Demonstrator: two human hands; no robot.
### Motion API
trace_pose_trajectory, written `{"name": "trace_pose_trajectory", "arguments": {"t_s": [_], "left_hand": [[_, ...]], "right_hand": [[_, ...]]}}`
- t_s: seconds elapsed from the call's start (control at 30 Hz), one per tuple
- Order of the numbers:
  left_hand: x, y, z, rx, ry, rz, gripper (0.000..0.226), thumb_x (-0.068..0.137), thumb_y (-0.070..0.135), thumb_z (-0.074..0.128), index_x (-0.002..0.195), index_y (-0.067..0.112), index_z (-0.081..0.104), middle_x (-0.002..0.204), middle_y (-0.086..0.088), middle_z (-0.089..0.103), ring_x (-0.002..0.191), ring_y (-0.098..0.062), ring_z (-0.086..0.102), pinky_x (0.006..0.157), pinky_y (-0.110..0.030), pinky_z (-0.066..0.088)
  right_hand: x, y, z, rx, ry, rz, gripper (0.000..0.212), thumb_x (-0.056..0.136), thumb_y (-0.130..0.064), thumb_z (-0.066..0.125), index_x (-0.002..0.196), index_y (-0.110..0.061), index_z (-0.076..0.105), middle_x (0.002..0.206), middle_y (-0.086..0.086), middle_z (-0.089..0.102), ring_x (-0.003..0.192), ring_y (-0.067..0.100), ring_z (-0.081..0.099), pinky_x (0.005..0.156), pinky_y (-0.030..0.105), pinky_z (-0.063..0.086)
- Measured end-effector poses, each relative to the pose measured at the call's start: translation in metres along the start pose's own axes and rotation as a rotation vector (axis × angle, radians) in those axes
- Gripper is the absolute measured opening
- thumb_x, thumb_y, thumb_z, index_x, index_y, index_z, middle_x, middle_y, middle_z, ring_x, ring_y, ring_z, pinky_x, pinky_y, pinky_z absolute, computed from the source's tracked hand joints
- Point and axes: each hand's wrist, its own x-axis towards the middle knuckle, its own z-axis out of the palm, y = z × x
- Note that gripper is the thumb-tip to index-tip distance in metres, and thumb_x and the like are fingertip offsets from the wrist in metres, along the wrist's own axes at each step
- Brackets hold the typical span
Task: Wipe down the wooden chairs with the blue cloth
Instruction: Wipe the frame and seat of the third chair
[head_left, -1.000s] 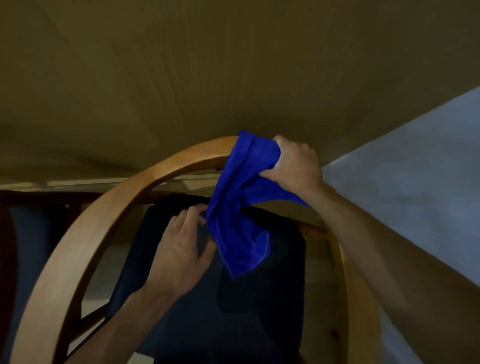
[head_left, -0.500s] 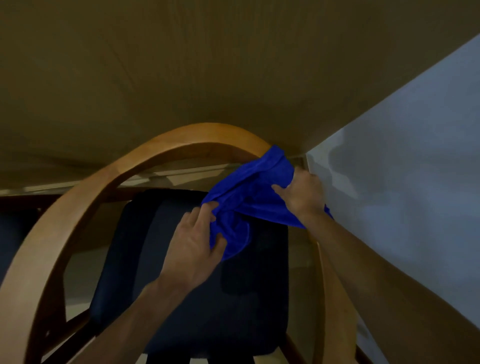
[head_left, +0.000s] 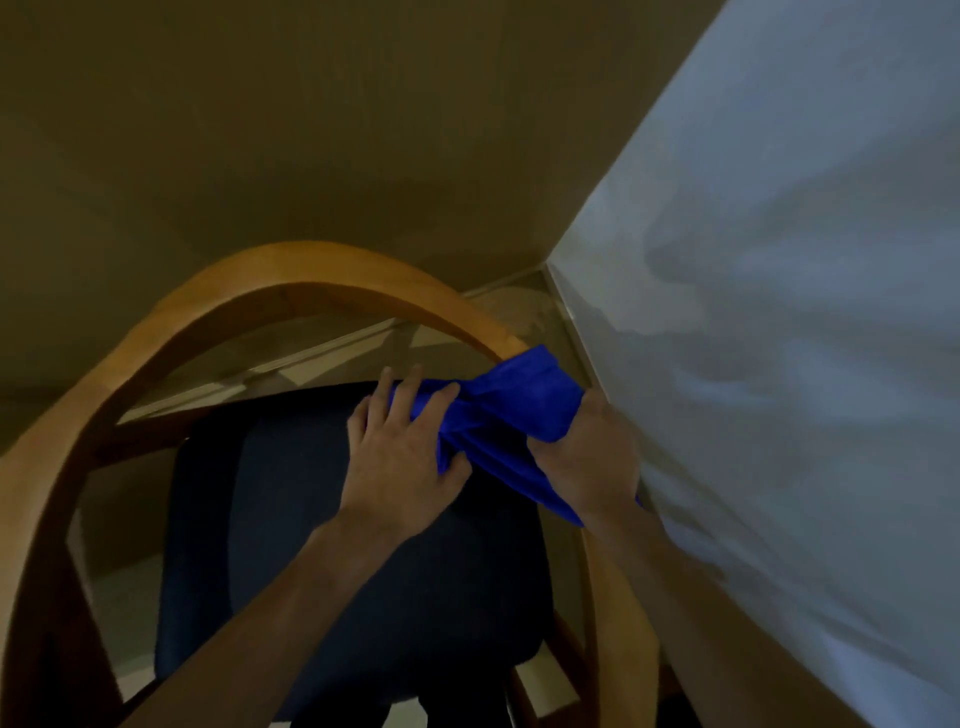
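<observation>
— Where's the blue cloth (head_left: 519, 410)?

— At three o'clock on the wooden chair's (head_left: 311, 270) curved rail, beside the wall (head_left: 779, 312). My right hand (head_left: 587, 457) grips it against the wood; my left hand (head_left: 400, 457) pinches its loose end.

— Progress?

— I judge it midway: the rail's lower right side, the left side and other chairs remain.

Wall (head_left: 779, 312) tight beside chair rail (head_left: 291, 270)

One wooden chair (head_left: 311, 270), one blue cloth (head_left: 519, 405), two hands.
</observation>
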Motion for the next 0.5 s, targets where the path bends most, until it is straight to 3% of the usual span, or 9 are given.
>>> {"name": "trace_pose_trajectory", "arguments": {"t_s": [0.1,0.23,0.3,0.37,0.5], "left_hand": [[0.007,0.007,0.013,0.073,-0.085,-0.006,0.081,0.084,0.06,0.048,0.151,0.039,0.008,0.162,-0.002,-0.004,0.147,-0.028,-0.013,0.119,-0.05,0.001],[0.005,0.009,0.027,0.061,-0.125,0.007,0.079,0.087,0.058,0.045,0.152,0.04,0.004,0.162,-0.003,-0.005,0.147,-0.027,-0.014,0.119,-0.049,0.0],[0.004,0.005,0.032,0.029,-0.137,-0.012,0.078,0.088,0.056,0.045,0.152,0.04,0.004,0.162,-0.003,-0.005,0.147,-0.025,-0.015,0.12,-0.048,-0.001],[0.001,-0.004,0.033,-0.009,-0.137,-0.035,0.078,0.089,0.054,0.047,0.152,0.04,0.004,0.162,-0.002,-0.005,0.147,-0.024,-0.015,0.119,-0.046,-0.001],[-0.005,-0.032,0.033,-0.058,-0.097,-0.052,0.079,0.088,0.051,0.052,0.153,0.037,0.008,0.162,-0.004,0.003,0.148,-0.024,-0.008,0.118,-0.046,0.003]], "right_hand": [[-0.03,0.026,0.002,0.068,-0.008,0.113,0.061,0.067,-0.057,0.071,0.108,-0.026,0.037,0.093,-0.01,0.05,0.075,0.01,0.055,0.059,0.027,0.045],[-0.078,0.056,0.009,0.147,-0.045,0.272,0.063,0.065,-0.061,0.071,0.108,-0.032,0.035,0.088,-0.015,0.052,0.07,0.003,0.055,0.056,0.024,0.047],[-0.095,0.063,0.01,0.144,-0.057,0.324,0.066,0.064,-0.059,0.072,0.109,-0.035,0.031,0.092,-0.016,0.05,0.074,0.003,0.056,0.06,0.03,0.053],[-0.098,0.064,0.008,0.121,-0.075,0.328,0.069,0.063,-0.059,0.075,0.104,-0.036,0.025,0.095,-0.014,0.048,0.077,0.005,0.056,0.065,0.035,0.056],[-0.068,0.046,0.001,0.099,-0.104,0.211,0.071,0.065,-0.055,0.079,0.108,-0.033,0.027,0.094,-0.013,0.048,0.074,0.003,0.052,0.057,0.024,0.046]]}}
